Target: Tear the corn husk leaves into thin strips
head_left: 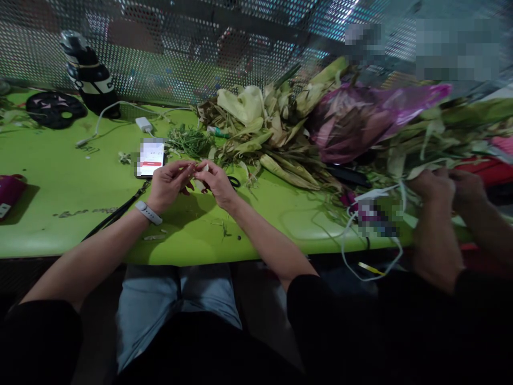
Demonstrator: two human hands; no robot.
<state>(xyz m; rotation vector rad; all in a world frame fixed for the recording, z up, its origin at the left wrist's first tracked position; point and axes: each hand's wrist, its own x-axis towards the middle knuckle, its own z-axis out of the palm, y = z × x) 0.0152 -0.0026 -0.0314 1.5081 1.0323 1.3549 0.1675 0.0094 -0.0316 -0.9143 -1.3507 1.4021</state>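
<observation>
My left hand (170, 184) and my right hand (216, 182) meet over the green table (60, 198), fingers pinched together on a small pale strip of leaf or husk (201, 176) held between them. A light band sits on my left wrist. A phone (150, 156) with a lit screen lies just beyond my left hand. A heap of pale green husks and leaves (264, 128) lies right behind my right hand, with dark scissors (233, 182) partly hidden beside it.
A co-worker's two hands (444, 187) work in the leaves at the right, near white cables (371, 267) and a purple plastic bag (360, 120). A charger with cable (143, 124), a dark bottle (90, 75), a black disc (55, 108) and a perforated metal wall stand at the back.
</observation>
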